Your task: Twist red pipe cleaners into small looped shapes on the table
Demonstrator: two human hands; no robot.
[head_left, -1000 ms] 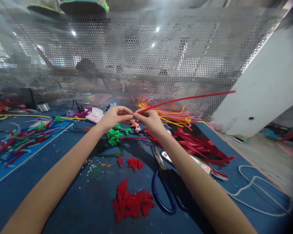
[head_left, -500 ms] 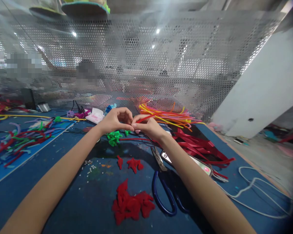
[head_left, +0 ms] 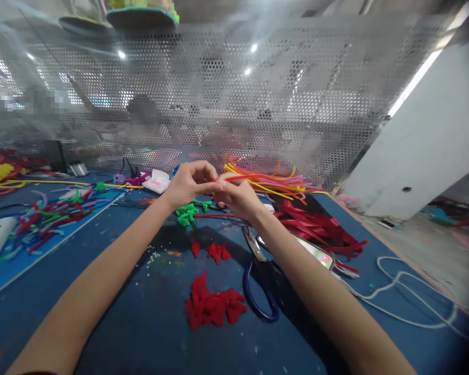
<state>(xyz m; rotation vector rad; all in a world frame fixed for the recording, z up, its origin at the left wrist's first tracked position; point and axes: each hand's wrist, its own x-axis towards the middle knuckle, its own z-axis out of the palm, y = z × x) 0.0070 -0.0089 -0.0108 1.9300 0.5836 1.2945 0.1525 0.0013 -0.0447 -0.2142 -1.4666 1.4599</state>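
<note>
Above the far part of the table my two hands meet at the fingertips. My right hand (head_left: 238,199) is closed on a red pipe cleaner (head_left: 235,178), whose length runs back past the knuckles. My left hand (head_left: 190,183) pinches at the same spot, by the pipe cleaner's end; the exact grip is hidden by the fingers. Below them lie small red fuzzy pieces (head_left: 218,252) and a larger red pile (head_left: 214,307). Green fuzzy pieces (head_left: 186,213) sit just under my left hand. Scissors with blue handles (head_left: 261,294) lie beneath my right forearm.
Yellow, orange and pink pipe cleaners (head_left: 275,183) lie at the back, red ribbons (head_left: 320,226) to the right. A phone (head_left: 315,253) with a white cable (head_left: 394,281) is partly under my forearm. Mixed pipe cleaner pieces (head_left: 54,216) cover a blue board. A perforated metal screen (head_left: 226,114) stands behind.
The view has shifted slightly. My hands stay together at the red pipe cleaner, with the fingertips pressed a little closer and the right hand turned slightly.
</note>
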